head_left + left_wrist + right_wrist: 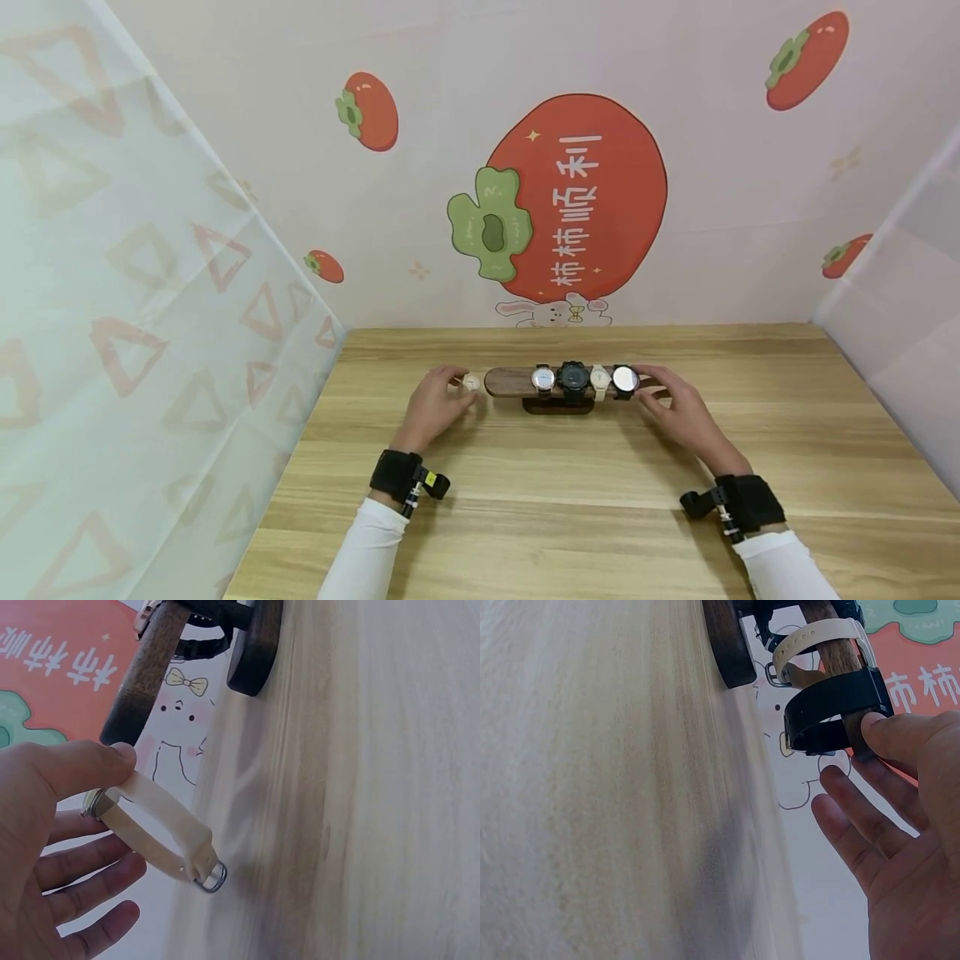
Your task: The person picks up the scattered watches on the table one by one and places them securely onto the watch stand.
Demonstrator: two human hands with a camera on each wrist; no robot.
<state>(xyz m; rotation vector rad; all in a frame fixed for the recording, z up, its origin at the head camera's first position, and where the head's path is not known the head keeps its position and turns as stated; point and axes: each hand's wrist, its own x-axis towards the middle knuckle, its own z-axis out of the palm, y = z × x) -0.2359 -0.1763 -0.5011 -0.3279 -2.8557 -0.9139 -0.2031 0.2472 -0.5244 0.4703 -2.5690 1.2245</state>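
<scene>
A cream-strapped wristwatch [471, 382] is pinched by my left hand [435, 410], just off the left end of a dark wooden watch stand [510, 382]. In the left wrist view its closed strap [166, 805] hangs as a loop below the thumb, buckle lowest. My right hand [682, 418] grips the stand's right end between thumb and fingers, beside a black-strapped watch [832, 694]. Left of that on the bar sit a cream-strapped watch [600, 377], a bulky black watch [574, 377] and a pale-faced watch [543, 378]. The bar's left end is bare.
The stand's small base [557, 407] rests on a wood-grain table [555, 517]. Behind stands a wall [420, 200] printed with persimmons and a rabbit. Patterned sheets [150, 275] border the table's left side, and a pale sheet [911, 292] its right.
</scene>
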